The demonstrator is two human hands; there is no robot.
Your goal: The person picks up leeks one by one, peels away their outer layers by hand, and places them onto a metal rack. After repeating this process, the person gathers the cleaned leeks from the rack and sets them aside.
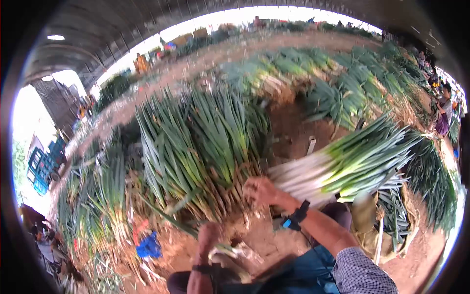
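Note:
My left hand (209, 237) is low in the middle, closed around a long green onion (174, 221). The onion's green leaves stretch up to the left, and its pale end comes out to the right of the fist. My right hand (262, 191) is up by the base of a standing bunch of untrimmed green onions (220, 142). Its fingers are curled in, and whatever they hold, if anything, is hidden. Right beside that hand lies a heap of cleaned green onions (338, 164), white stems toward me and leaves pointing right.
Blue plastic (149, 246) lies on the littered dirt floor at the left, near more standing onions (110, 196). Further rows of onions (362, 88) run along the back right. A blue three-wheeled truck (44, 164) stands far left. A person (444, 110) is at the right edge.

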